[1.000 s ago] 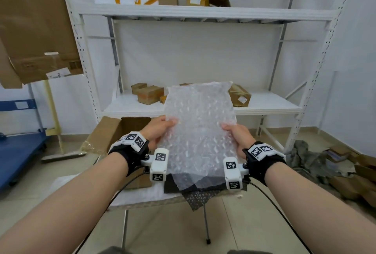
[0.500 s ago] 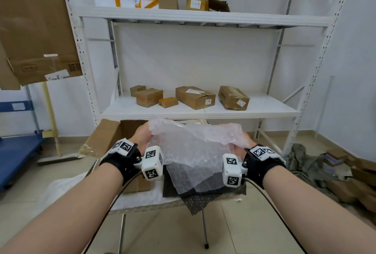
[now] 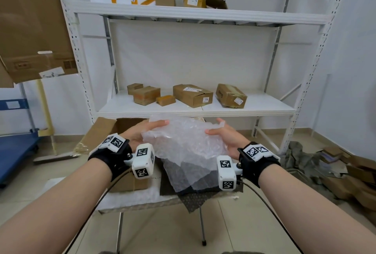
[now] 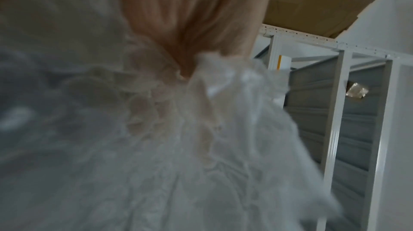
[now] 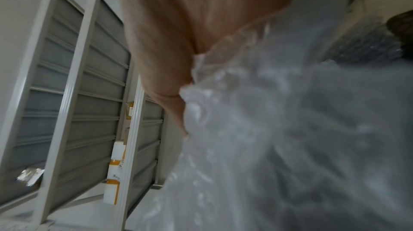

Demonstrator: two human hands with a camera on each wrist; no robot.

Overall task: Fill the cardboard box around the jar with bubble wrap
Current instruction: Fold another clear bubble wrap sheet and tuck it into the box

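Observation:
A clear sheet of bubble wrap is bunched up between my two hands, above the small table. My left hand grips its left edge, thumb lying on top. My right hand grips the right edge the same way. The left wrist view shows the bubble wrap gathered into folds where the left hand pinches it. In the right wrist view the right hand likewise pinches the bubble wrap. An open cardboard box stands on the table behind my left wrist. The jar is hidden.
The table holds a white foam sheet and a dark sheet hanging over its front edge. Behind it is a white shelf rack with several small boxes. A blue cart stands left; scrap cardboard lies on the floor right.
The sheet was held upright and flat a second ago. Both hands have since lowered it and folded its top away from me, crumpling it into a loose bundle.

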